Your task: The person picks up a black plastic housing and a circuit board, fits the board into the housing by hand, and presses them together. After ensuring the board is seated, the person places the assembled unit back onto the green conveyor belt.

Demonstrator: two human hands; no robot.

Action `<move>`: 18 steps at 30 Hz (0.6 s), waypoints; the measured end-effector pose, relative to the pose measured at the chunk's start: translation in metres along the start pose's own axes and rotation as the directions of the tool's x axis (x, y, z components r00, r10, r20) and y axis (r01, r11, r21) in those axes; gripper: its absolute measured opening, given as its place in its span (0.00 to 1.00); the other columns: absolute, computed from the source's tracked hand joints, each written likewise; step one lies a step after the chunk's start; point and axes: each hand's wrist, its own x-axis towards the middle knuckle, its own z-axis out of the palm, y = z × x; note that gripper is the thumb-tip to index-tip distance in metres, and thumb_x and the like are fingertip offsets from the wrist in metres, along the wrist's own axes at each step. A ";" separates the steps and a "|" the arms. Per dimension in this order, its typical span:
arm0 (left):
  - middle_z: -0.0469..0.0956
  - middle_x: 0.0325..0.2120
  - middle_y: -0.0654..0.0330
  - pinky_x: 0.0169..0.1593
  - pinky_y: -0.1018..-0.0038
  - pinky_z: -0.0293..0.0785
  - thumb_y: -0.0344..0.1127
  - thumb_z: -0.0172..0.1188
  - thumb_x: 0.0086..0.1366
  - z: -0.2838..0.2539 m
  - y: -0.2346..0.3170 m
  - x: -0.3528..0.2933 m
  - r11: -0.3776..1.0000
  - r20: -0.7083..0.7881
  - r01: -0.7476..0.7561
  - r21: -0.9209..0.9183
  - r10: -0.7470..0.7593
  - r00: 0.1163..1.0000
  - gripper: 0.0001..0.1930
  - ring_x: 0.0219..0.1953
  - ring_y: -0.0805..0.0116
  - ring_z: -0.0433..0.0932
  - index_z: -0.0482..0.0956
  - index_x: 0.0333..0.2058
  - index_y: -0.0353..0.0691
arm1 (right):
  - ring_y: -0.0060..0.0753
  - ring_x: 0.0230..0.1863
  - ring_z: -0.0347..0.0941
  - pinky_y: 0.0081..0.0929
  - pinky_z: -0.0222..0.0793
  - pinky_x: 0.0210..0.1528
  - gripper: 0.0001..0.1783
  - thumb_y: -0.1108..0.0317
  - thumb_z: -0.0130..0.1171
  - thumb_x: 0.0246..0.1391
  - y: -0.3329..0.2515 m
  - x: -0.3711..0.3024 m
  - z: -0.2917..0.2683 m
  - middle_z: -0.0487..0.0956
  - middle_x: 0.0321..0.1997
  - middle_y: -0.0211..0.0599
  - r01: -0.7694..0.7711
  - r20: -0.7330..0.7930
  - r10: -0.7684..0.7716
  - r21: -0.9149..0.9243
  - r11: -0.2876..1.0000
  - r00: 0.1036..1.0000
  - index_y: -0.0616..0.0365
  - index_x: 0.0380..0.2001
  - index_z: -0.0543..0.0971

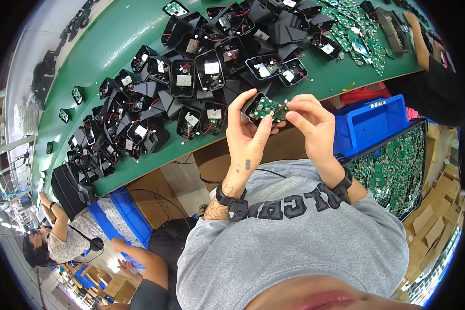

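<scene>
My left hand (pixel 247 132) is wrapped round a small black plastic housing (pixel 250 107), held up in front of my chest by the table's near edge. A green circuit board (pixel 265 106) lies at the housing's mouth, with my left thumb pressed on its lower edge. On the board's right side a short red wire (pixel 279 110) runs toward my right hand (pixel 311 120). The thumb and forefinger of that hand are pinched together at the wire's end. The fingertips partly hide what lies between them.
Black housings (pixel 183 77) with red wires crowd the green table (pixel 124 26). Loose circuit boards (pixel 354 36) are heaped at the far right. A blue bin (pixel 374 124) and a black tray of boards (pixel 392 170) stand at my right. Co-workers' arms (pixel 418 39) reach in at right and left.
</scene>
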 end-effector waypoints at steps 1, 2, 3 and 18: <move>0.76 0.44 0.47 0.39 0.71 0.82 0.24 0.53 0.63 0.000 -0.001 0.000 1.000 0.002 0.000 0.000 0.000 1.000 0.26 0.38 0.60 0.81 0.57 0.59 0.41 | 0.23 0.40 0.73 0.20 0.69 0.46 0.14 0.82 0.62 0.48 0.001 0.000 0.001 0.75 0.42 0.35 0.015 -0.017 -0.016 -0.009 1.000 1.000 0.65 0.40 0.78; 0.76 0.43 0.48 0.39 0.72 0.82 0.23 0.53 0.63 0.001 -0.002 -0.001 1.000 -0.002 -0.005 0.021 0.005 1.000 0.26 0.38 0.60 0.81 0.57 0.59 0.41 | 0.23 0.40 0.73 0.20 0.69 0.46 0.14 0.82 0.62 0.48 0.000 0.000 0.004 0.75 0.42 0.35 0.017 -0.018 -0.017 -0.009 1.000 1.000 0.65 0.40 0.78; 0.76 0.42 0.48 0.39 0.72 0.82 0.23 0.53 0.63 0.001 -0.003 -0.001 0.999 -0.007 -0.010 0.041 0.010 1.000 0.26 0.37 0.60 0.81 0.57 0.58 0.40 | 0.22 0.40 0.73 0.20 0.68 0.46 0.13 0.82 0.62 0.48 -0.003 0.000 0.006 0.76 0.41 0.34 -0.068 -0.053 0.072 0.067 0.995 0.996 0.65 0.40 0.79; 0.77 0.40 0.54 0.39 0.77 0.79 0.22 0.54 0.62 0.000 -0.010 -0.001 0.994 -0.067 -0.031 0.105 0.038 0.997 0.25 0.38 0.69 0.80 0.61 0.58 0.38 | 0.31 0.46 0.71 0.25 0.67 0.50 0.07 0.79 0.63 0.46 -0.006 0.005 0.006 0.80 0.37 0.33 0.180 -0.018 -0.195 -0.310 0.933 0.981 0.62 0.32 0.82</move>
